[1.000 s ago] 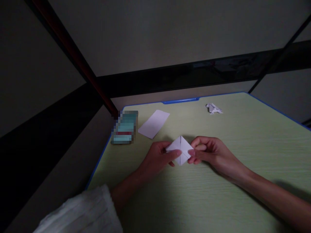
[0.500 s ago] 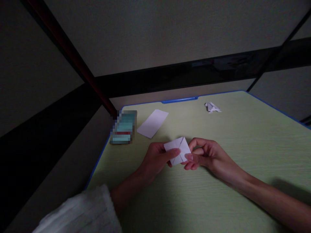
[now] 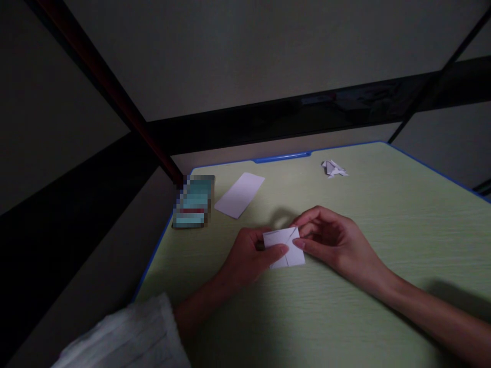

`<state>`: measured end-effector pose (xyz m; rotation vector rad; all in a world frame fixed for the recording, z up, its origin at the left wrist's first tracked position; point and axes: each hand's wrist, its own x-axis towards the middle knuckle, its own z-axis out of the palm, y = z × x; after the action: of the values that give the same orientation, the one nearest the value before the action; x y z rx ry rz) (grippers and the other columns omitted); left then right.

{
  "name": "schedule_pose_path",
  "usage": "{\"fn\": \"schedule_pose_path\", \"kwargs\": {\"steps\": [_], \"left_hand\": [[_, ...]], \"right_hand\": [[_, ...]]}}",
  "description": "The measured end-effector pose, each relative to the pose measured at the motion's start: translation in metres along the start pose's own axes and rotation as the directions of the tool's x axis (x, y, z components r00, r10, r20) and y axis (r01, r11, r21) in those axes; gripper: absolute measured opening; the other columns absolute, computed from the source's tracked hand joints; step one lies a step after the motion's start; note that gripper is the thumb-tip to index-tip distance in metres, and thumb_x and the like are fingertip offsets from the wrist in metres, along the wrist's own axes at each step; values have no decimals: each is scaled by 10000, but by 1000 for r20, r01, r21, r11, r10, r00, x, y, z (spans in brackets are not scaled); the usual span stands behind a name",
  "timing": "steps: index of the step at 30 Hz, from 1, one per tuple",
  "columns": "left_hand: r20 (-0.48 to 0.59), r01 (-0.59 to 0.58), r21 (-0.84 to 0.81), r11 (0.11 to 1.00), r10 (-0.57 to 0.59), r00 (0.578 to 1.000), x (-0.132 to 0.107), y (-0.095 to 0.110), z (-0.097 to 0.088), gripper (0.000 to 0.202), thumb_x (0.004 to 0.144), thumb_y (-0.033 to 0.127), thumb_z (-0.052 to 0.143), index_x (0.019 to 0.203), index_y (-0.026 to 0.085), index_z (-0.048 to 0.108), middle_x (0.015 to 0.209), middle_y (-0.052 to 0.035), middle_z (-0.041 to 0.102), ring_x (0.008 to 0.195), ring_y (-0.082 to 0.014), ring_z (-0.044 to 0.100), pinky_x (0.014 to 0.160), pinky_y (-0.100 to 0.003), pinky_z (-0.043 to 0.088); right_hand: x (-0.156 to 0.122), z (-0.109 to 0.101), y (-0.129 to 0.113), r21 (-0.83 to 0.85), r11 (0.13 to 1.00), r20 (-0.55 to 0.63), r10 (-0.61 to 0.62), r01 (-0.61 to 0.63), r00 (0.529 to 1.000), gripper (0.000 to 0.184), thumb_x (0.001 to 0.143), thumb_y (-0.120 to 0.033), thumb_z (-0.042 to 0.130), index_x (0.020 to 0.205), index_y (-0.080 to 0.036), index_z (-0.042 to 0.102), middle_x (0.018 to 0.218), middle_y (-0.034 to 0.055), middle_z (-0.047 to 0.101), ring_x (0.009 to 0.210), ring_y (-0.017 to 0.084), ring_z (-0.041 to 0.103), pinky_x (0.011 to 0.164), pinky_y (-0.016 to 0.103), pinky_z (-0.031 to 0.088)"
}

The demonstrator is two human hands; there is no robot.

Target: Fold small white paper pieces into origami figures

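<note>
A small white folded paper [image 3: 293,255] with crease lines across its face is held up just above the table, between both hands. My left hand [image 3: 253,253] grips its left side, thumb flat on the front and fingers hidden behind. On the right edge, my right hand [image 3: 335,237] pinches the paper with the thumb in front and the fingertips at the upper right corner, partly behind it.
The pale green table [image 3: 383,204] has a blue rim. Toward the back left lie a flat white paper strip [image 3: 240,195] and a blurred teal rectangular item [image 3: 194,201]. A folded paper figure [image 3: 333,168] sits at the back right. Behind stands a panelled wall [image 3: 287,61].
The folded paper has turned so its edges sit nearly level and has shifted slightly down and right. My right hand's fingers have moved up to the upper right corner.
</note>
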<state>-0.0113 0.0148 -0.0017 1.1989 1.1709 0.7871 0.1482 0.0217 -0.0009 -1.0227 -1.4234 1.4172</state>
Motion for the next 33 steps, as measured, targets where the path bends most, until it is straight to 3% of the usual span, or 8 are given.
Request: {"fn": "schedule_pose_path", "kwargs": {"steps": [9, 14, 24, 33], "left_hand": [[2, -43, 45, 998, 43, 999, 1, -5, 0, 156, 611, 236, 606, 677, 94, 603, 556, 25, 524, 493, -69, 425, 455, -180, 302], [22, -29, -16, 999, 29, 999, 1, -3, 0, 173, 613, 248, 612, 671, 86, 599, 533, 29, 508, 479, -60, 413, 452, -178, 295], [40, 13, -116, 993, -9, 999, 0, -1, 3, 162, 565, 259, 647, 585, 104, 604, 538, 4, 568, 449, -62, 439, 401, -174, 353], [35, -7, -167, 986, 13, 999, 1, 0, 0, 141, 603, 228, 611, 559, 94, 608, 506, 5, 561, 433, -55, 441, 388, -162, 358]], "right_hand": [[1, 1, -1, 11, 998, 34, -67, 67, 997, 170, 615, -212, 662, 602, -158, 502, 757, 21, 549, 633, 95, 515, 554, 219, 423], [0, 0, 2, -40, 996, 103, -71, 75, 992, 72, 663, -193, 615, 659, -152, 556, 660, 6, 540, 559, 80, 486, 503, 212, 400], [-1, 3, -2, -77, 984, -54, -167, 162, 985, 76, 632, -206, 651, 577, -159, 630, 625, 19, 554, 570, 104, 508, 495, 226, 411], [-1, -4, -2, -88, 975, 57, -200, 205, 978, 61, 653, -170, 635, 662, -189, 692, 803, 48, 565, 664, 115, 551, 538, 227, 445]]}}
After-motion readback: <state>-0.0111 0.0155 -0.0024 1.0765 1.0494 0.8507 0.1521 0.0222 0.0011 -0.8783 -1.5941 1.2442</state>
